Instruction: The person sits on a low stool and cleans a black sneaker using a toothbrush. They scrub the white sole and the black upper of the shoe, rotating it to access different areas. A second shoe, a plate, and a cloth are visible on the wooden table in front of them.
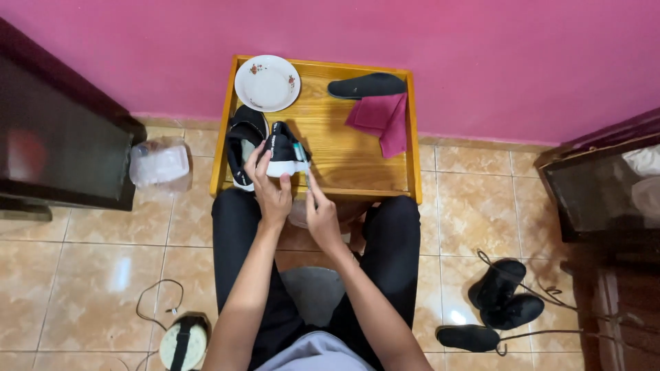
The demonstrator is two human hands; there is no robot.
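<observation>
Head camera looks down on a wooden tabletop (pixel 357 161). At its front left edge, the left hand (pixel 269 189) grips a black sneaker (pixel 282 148) with a white sole. Just beside the sneaker, the right hand (pixel 320 214) pinches a thin brush (pixel 304 168) touching it.

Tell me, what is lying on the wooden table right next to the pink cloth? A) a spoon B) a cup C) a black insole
C: a black insole lies flat at the back of the wooden table, touching the top of the pink cloth.
</observation>
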